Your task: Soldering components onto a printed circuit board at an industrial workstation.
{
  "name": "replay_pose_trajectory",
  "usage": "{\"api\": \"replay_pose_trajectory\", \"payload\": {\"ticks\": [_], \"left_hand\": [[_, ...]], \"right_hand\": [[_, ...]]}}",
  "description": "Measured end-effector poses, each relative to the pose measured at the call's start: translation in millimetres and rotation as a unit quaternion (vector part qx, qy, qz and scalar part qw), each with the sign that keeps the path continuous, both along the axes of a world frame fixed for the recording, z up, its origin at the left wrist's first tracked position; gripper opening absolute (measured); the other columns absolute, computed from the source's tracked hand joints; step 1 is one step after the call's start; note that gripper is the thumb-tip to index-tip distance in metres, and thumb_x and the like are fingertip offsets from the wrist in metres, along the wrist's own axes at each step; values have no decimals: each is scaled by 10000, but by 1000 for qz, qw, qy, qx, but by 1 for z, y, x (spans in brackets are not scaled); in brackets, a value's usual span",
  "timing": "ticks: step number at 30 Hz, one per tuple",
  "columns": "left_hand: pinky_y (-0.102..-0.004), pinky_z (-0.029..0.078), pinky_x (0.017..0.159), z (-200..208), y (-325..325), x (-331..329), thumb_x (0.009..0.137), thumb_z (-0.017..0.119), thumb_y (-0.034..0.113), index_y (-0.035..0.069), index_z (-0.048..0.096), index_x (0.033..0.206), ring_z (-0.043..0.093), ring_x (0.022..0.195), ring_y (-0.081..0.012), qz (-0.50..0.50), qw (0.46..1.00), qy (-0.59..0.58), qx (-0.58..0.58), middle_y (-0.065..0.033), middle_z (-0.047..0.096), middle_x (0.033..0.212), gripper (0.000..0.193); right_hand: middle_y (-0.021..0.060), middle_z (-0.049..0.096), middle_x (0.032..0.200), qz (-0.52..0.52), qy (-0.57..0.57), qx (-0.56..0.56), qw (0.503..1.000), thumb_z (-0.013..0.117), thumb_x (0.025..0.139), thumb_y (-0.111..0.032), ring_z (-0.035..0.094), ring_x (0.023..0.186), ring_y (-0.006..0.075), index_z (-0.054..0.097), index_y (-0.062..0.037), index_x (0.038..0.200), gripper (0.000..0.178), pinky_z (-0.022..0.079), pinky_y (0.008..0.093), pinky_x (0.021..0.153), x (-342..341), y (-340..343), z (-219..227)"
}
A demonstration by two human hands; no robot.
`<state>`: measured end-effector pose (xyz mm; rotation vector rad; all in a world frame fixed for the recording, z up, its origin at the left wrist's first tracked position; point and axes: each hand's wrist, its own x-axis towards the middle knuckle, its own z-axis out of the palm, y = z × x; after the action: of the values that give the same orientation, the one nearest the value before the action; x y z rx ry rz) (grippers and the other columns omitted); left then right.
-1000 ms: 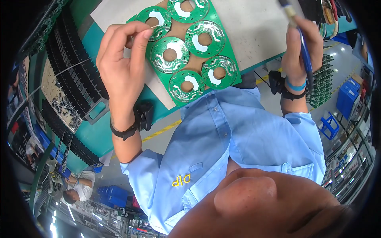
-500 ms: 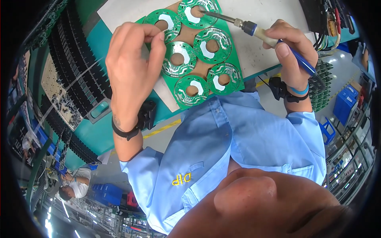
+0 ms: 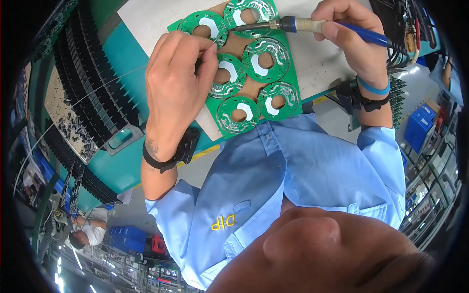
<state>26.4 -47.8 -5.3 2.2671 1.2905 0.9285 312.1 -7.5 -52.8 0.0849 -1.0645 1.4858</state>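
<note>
Head view, soldering iron [image 3: 302, 24]: held level above the boards, bit toward the left; its tip is at the right edge of the upper-left round circuit board [image 3: 211, 25], though whether they touch I cannot tell.
Right hand [image 3: 352, 41]: thumb and fingers clamped on the iron's pale grip and blue handle.
Left hand [image 3: 177, 80]: thumb and forefinger pinched together, apparently on solder wire [image 3: 108, 84], whose strand runs in from the left; its end is hidden.
Board panel [image 3: 293, 75]: six round boards, white-patched and centre-holed, lying flat on a pale sheet [image 3: 317, 61] over the teal bench [image 3: 117, 171].
Iron handling: probably light and rigid, likely hot at the metal; best gripped behind the collar, with slack for its cable.
Wire handling: likely soft and easily bent; pinch close to its end.
Board handling: likely stiff, thin and fragile; take by outer edges, off the tracks.
</note>
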Motion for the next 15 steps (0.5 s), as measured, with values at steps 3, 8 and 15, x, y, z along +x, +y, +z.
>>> {"api": "replay_pose_trajectory", "payload": {"ticks": [3,8,15], "left_hand": [[-405,507,658,-1,-1,-1,779,782,-41,28,650,857,613,767,-308,3,1000,0,-3,-99,613,815,168],[-411,500,659,-2,-1,0,780,780,-40,25,649,856,604,760,-309,1,1000,0,-8,-102,607,812,165],[-414,494,662,-5,1,-1,786,779,-35,21,651,861,597,758,-309,-7,1000,-2,-1,-104,605,818,159]], "right_hand": [[56,708,881,22,-12,-8,1000,736,880,-32,633,771,94,677,44,1019,170,496,224,693,-6,9,7],[48,707,871,-128,-626,-173,750,726,881,-19,634,766,88,681,42,1020,158,494,222,691,6,-7,79],[43,711,870,-114,-693,-27,711,694,884,9,641,755,87,695,38,1010,129,494,213,686,11,5,91]]}}
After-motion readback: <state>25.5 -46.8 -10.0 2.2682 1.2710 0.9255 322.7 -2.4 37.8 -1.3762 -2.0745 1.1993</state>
